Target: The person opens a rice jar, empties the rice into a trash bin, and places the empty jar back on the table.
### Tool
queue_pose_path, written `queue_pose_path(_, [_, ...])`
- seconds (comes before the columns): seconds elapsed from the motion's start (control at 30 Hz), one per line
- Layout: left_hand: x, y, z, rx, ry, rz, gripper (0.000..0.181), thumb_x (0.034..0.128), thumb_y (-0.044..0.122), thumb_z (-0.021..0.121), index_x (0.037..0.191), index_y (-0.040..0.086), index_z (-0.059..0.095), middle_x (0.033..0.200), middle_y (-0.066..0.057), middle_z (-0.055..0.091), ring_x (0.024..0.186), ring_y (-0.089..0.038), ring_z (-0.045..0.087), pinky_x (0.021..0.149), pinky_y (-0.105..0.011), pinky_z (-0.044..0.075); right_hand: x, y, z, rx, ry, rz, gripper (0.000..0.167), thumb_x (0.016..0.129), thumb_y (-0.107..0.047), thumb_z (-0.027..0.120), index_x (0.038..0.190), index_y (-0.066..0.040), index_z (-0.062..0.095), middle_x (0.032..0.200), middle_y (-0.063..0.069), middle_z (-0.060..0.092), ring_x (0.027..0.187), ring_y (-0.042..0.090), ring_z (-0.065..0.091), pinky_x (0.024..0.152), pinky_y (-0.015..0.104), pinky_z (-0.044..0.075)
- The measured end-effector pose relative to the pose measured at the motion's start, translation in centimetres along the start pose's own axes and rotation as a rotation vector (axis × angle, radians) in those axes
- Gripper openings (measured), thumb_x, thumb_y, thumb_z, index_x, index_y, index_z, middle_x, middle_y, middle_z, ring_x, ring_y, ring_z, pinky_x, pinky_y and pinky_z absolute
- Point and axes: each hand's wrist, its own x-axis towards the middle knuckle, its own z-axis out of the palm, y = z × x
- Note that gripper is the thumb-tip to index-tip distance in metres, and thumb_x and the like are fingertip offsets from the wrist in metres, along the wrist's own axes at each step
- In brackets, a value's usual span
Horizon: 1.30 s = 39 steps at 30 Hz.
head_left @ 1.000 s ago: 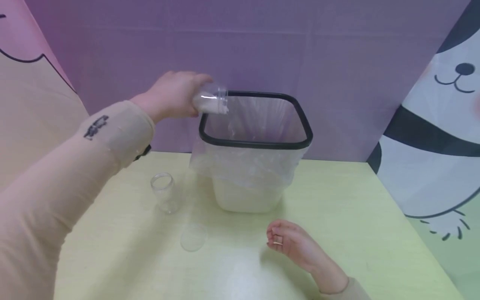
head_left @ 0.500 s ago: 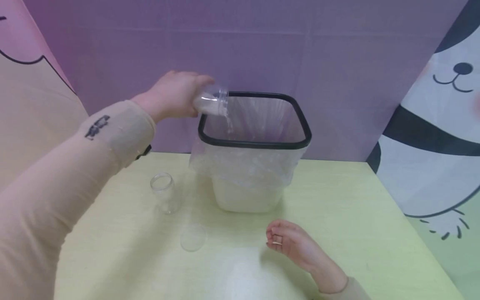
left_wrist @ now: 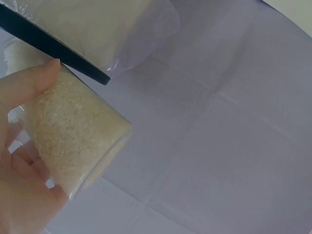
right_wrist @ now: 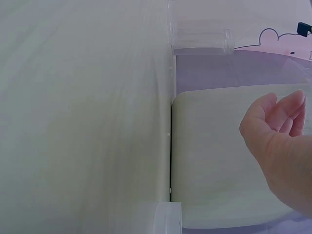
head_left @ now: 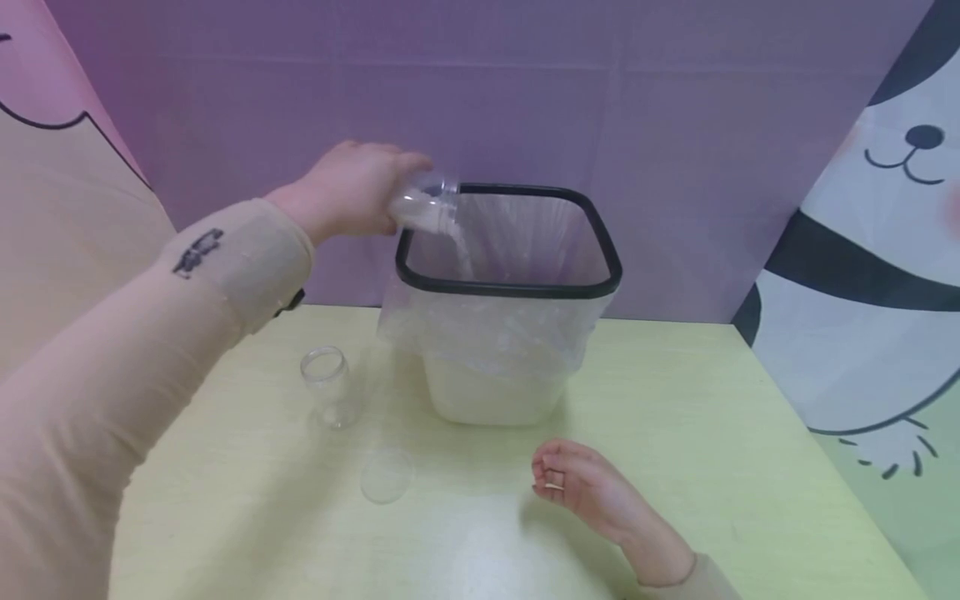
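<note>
My left hand (head_left: 356, 190) grips a clear jar (head_left: 423, 207) of rice, tipped on its side at the left rim of a white trash bin (head_left: 498, 400). A thin stream of white grains (head_left: 462, 250) falls from the jar's mouth into the bin. In the left wrist view, rice (left_wrist: 73, 126) fills much of the jar, and the thumb lies across it. The bin has a black rim (head_left: 510, 290) and a clear plastic liner (head_left: 510, 333) folded over it. My right hand (head_left: 592, 500), loosely curled and holding nothing, is low over the table in front of the bin.
A second clear jar (head_left: 330, 387) stands upright without a lid, left of the bin. A clear round disc (head_left: 387, 477), perhaps a lid, lies on the pale yellow table (head_left: 712, 467). Behind the table hangs a purple cloth (head_left: 675, 167).
The jar in my left hand has tipped slightly further down. Grains that sat at its mouth now pour into the bin in a longer stream. My right hand stays put.
</note>
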Motion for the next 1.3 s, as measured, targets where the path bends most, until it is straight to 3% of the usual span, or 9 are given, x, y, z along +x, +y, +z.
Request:
queue_pose_path(0.47, [0.15,0.04,-0.03,0.028,-0.019,-0.001,0.084,0.0724,0.003,0.072,0.146,0.009,0.032,0.143,-0.020,0.043,0.128,-0.041,0.041,0.107,-0.062,0.027,0.02,-0.11,0.27,0.019,0.020,0.039,0.033,0.098,-0.002,0.034,0.098,-0.018,0.063,0.092,-0.011,0.064,0.088,0.002,0.059,0.087,0.022,0.049])
queue_pose_path(1.3, [0.22,0.35,-0.30,0.059,-0.043,0.008,0.085,0.0730,0.003,0.073,0.147,0.009,0.031,0.144,-0.020,0.042,0.130,-0.041,0.039,0.109,-0.062,0.025,0.06,-0.06,0.06,0.022,0.003,0.021,0.034,0.098,-0.002,0.033,0.099,-0.017,0.063,0.093,-0.012,0.063,0.088,0.002,0.059,0.087,0.022,0.048])
